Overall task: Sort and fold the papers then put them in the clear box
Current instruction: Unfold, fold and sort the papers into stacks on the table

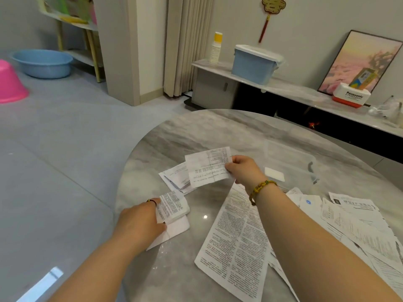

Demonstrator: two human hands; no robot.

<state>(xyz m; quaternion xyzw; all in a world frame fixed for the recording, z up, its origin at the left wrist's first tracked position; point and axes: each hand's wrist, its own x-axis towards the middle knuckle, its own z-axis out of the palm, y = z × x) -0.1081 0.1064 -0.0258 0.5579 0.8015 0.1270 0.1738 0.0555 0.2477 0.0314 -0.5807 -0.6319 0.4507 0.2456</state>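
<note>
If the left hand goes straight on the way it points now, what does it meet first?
Probably the small pile of folded papers ahead on the round table. The left hand itself grips a folded paper. Its height is unclear.

Two hands are in view, each holding one paper: the left hand (141, 223) a folded leaflet (173, 207), the right hand (243, 170) a creased sheet (207, 167). One clear box (292, 158) stands on the counter (196, 131). The loose papers (359, 221) overlap too much to count. There are two basins, one blue basin (42, 63) and one pink basin (9, 83).
</note>
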